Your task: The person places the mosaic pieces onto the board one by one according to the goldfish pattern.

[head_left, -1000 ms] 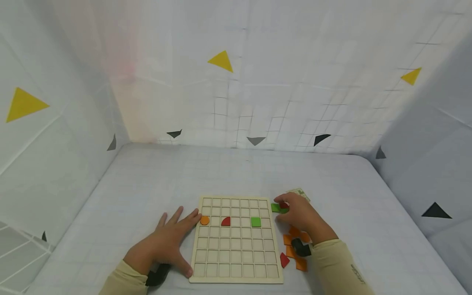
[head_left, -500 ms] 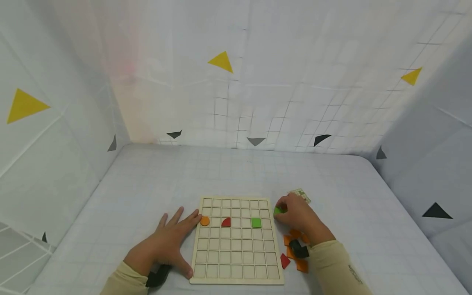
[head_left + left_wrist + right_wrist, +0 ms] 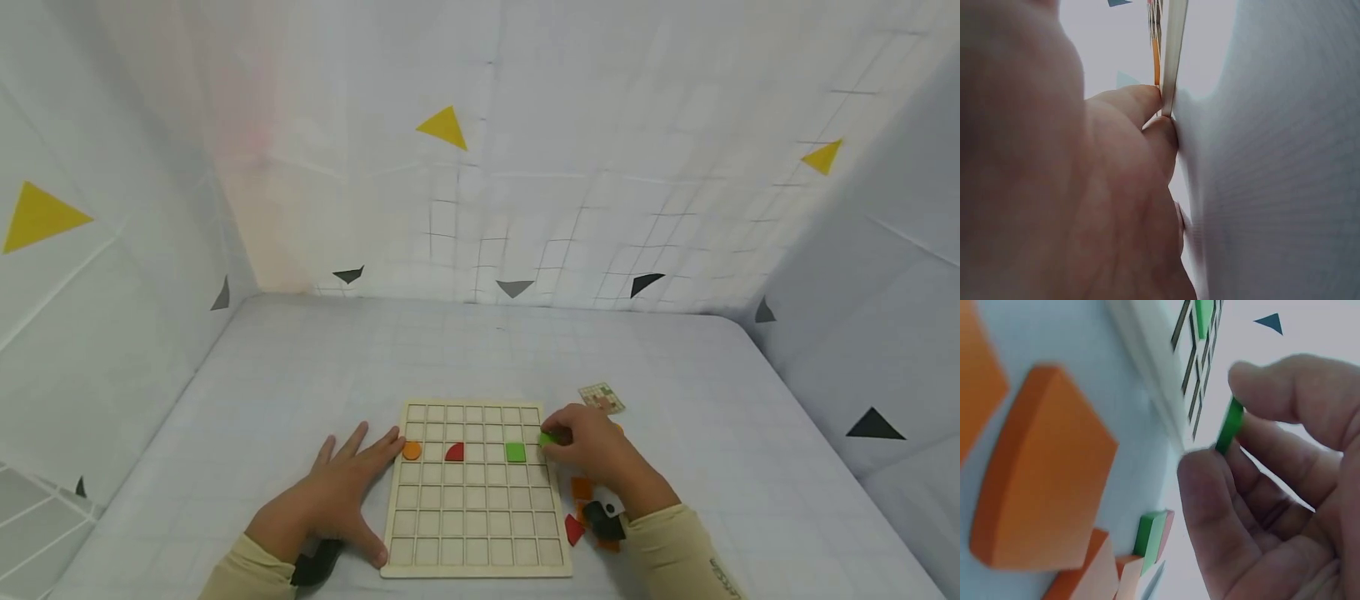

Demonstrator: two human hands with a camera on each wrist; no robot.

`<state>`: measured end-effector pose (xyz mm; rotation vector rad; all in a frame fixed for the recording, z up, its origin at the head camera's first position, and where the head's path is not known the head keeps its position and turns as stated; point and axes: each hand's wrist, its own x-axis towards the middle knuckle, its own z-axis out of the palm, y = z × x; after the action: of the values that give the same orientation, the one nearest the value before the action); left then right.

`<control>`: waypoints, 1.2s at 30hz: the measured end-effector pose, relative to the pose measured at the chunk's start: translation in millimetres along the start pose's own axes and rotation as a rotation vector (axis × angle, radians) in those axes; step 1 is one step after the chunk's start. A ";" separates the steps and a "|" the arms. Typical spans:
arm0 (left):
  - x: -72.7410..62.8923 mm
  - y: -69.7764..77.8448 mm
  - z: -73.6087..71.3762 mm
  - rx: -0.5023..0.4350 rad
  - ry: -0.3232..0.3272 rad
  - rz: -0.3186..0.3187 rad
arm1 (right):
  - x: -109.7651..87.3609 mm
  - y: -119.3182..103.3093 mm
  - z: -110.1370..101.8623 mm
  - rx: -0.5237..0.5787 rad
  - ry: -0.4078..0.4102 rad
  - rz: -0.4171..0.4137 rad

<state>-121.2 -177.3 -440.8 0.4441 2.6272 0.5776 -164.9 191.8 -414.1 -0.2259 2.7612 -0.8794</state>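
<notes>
My right hand [image 3: 596, 446] pinches a green tile [image 3: 1230, 427] between thumb and fingers, above the right edge of a pale grid board [image 3: 480, 575]. My left hand [image 3: 330, 496] lies spread at the board's left side, fingertips and thumb touching its edge. On the board, one row holds an orange round tile [image 3: 412, 451], a red quarter-circle tile [image 3: 455, 452] and a green square tile [image 3: 516, 452]. The exact shape of the pinched tile is partly hidden by the fingers.
Several orange tiles [image 3: 581, 488] and a red tile [image 3: 573, 529] lie right of the board, partly under my right wrist. Another green tile [image 3: 1149, 540] shows beyond them in the right wrist view. A small patterned card [image 3: 602, 397] lies behind my right hand.
My right hand has picked up a green tile from beside the board and moved it left to the board's right edge. The left hand has stayed in place.
</notes>
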 end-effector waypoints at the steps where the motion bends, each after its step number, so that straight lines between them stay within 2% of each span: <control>1: 0.3 -0.2 0.0 0.003 0.000 -0.003 | -0.3 -1.2 1.0 -0.003 -0.008 -0.019; 14: -3.6 -0.3 3.7 -0.025 -0.004 -0.017 | -2.1 -5.5 9.6 -0.062 -0.052 -0.120; 22: 1.8 -1.0 2.3 0.004 0.005 -0.019 | 0.3 -9.8 9.2 -0.111 -0.059 -0.164; 36: -2.5 2.2 -1.4 -0.028 0.007 0.000 | 4.8 -9.0 13.5 -0.166 -0.065 -0.168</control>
<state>-119.2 -176.8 -437.8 0.4341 2.6224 0.6159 -165.3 176.1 -420.4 -0.5128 2.7864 -0.6663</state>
